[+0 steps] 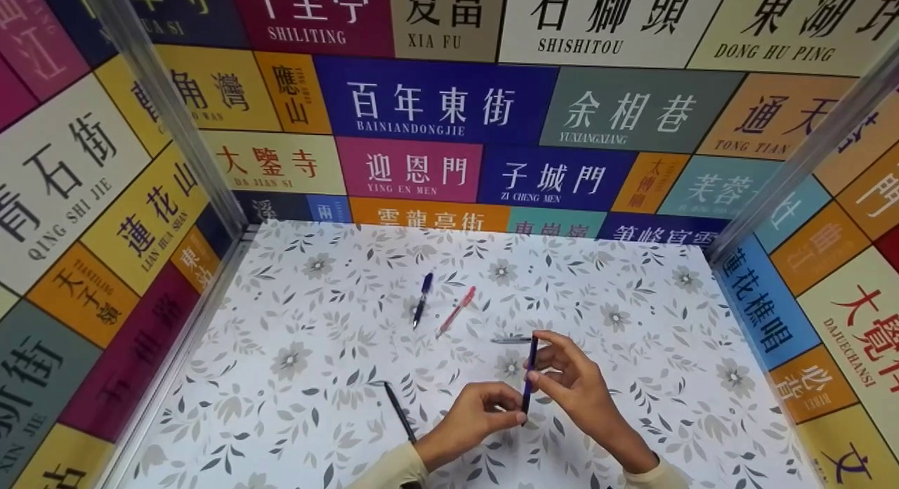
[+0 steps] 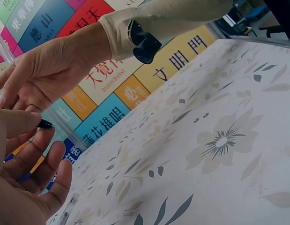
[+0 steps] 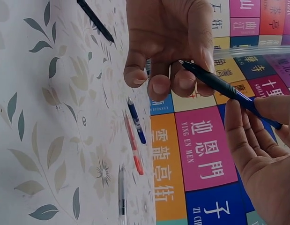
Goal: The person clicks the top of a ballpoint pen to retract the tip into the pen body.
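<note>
1. The blue-barrelled pen (image 3: 229,91) is held above the bench (image 1: 246,362), toward its near edge and somewhat right of its middle, spanning the gap between the two hands.
2. The right grip (image 1: 572,380) is closed on the blue barrel, thumb against it and forefinger reaching to the rear end.
3. The left grip (image 1: 481,413) pinches the dark ribbed front section between thumb and forefinger; its other fingers are loosely bent. The pale point juts just past these fingers.
4. In the head view the pen stands steeply, rear end uppermost and point toward the bench's near edge, leaning slightly.
5. A clear pen (image 1: 511,340) lies on the bench just beyond the right grip, partly hidden by it.
6. A blue pen (image 1: 422,301) and a red pen (image 1: 456,312) lie side by side, apart, toward the far edge.
7. A black pen (image 1: 399,410) lies nearer the near edge, its lower end beside the left wrist; contact cannot be told.
</note>
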Available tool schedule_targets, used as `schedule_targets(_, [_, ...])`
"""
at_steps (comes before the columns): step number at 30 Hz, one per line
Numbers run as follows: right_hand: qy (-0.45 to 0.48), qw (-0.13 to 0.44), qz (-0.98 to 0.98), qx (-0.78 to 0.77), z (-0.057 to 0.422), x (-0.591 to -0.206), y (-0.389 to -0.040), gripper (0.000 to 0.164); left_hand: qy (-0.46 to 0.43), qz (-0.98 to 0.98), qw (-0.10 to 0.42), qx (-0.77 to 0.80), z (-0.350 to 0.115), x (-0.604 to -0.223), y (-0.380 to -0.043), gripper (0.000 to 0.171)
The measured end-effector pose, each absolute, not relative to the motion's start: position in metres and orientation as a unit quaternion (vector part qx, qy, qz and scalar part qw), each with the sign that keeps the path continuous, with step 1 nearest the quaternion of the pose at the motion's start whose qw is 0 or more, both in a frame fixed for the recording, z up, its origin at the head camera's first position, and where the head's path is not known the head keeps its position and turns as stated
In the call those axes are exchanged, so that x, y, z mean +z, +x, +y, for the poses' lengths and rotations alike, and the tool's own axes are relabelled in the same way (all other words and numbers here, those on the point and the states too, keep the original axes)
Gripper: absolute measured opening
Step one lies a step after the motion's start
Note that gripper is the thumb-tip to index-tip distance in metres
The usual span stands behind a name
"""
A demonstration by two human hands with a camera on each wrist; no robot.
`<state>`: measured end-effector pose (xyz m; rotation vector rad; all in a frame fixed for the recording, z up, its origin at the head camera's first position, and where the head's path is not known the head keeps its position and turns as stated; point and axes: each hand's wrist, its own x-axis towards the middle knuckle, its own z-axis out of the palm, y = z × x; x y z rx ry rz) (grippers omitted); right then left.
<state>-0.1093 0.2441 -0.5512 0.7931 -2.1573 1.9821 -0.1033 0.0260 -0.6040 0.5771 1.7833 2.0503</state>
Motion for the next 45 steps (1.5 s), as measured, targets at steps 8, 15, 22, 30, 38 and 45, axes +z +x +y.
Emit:
schedule_targets(8, [0.258, 0.049, -0.712, 0.651, 0.2451, -0.5513, -0.1085, 0.06, 0.201, 0.611, 0.192, 0.742, 0.0263, -0.6045, -0.1018, 0.019])
schedule_targets(15, [0.259, 0.046, -0.712, 0.651, 0.2453, -0.553, -0.1077, 0.061, 0.193, 0.605, 0.201, 0.745, 0.0267, -0.6057, -0.1021, 0.018])
schedule_targets(22, [0.251, 0.042, -0.72, 0.646, 0.2457, -0.5536, -0.1067, 0.06, 0.195, 0.604, 0.201, 0.747, 0.027, -0.6059, -0.1015, 0.018])
schedule_targets(30, [0.262, 0.051, -0.709, 0.653, 0.2461, -0.5549, -0.1086, 0.06, 0.192, 0.608, 0.196, 0.746, 0.0281, -0.6068, -0.1006, 0.018])
schedule_targets(38, [0.263, 0.036, -0.719, 0.642, 0.2466, -0.5576, -0.1092, 0.057, 0.19, 0.605, 0.193, 0.748, 0.0303, -0.609, -0.0981, 0.017])
schedule_targets(45, [0.263, 0.025, -0.726, 0.635, 0.2488, -0.5576, -0.1088, 0.054, 0.186, 0.611, 0.19, 0.746, 0.0316, -0.6101, -0.0971, 0.016])
